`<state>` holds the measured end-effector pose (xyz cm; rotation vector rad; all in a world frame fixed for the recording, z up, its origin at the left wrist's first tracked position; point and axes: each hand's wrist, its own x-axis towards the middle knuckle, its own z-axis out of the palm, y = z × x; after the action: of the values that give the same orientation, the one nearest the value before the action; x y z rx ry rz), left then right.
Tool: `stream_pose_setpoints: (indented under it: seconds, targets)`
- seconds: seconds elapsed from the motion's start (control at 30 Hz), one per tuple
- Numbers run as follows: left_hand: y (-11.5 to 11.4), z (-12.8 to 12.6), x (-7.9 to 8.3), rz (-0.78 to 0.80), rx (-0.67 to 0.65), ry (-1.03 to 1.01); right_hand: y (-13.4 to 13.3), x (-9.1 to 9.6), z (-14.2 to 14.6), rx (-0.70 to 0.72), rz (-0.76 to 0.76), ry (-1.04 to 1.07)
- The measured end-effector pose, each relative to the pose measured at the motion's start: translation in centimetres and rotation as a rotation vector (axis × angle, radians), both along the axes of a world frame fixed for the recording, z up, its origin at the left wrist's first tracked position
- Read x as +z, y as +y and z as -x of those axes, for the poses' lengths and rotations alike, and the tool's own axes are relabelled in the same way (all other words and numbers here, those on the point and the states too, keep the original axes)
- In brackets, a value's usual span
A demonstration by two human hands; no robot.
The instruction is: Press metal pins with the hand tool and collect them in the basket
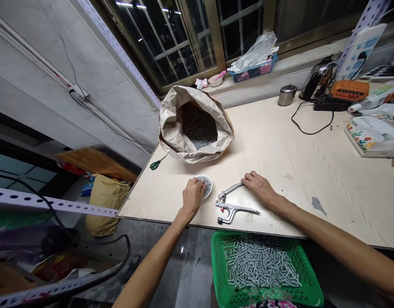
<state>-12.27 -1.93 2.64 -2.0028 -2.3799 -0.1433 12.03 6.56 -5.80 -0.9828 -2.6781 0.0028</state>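
My left hand [193, 194] reaches into a small white bowl [211, 188] of tiny metal pieces [204, 183], its fingers bent together. What sits between those fingertips is too small to make out. My right hand [257, 184] grips the end of the upper handle of silver snap-fastener pliers [231, 209]. The pliers' handles are spread apart, with a spring and a small red part by the head. Below the table edge, a green plastic basket [218, 269] is filled with small silver metal tubes or screws [264, 262].
An open paper sack [171, 128] with metal parts inside stands behind the bowl. Green-handled scissors [155, 164] lie at the left edge. A metal canister [287, 95], kettle [320, 77], orange battery pack [349, 90] and tissue pack [375, 134] are at the right back.
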Motion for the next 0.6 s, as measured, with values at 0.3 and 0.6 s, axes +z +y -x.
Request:
stream_pose_setpoints:
  seconds: [0.3, 0.6]
  targets:
    - [1.2, 0.2, -1.9, -0.006, -0.037, -0.062, 0.1, 0.1, -0.1, 0.015, 0.004, 0.027]
    - [-1.6, -1.5, 1.2, -0.094, 0.061, -0.473, -3.0, 2.9, -0.9, -0.034, 0.085, 0.038]
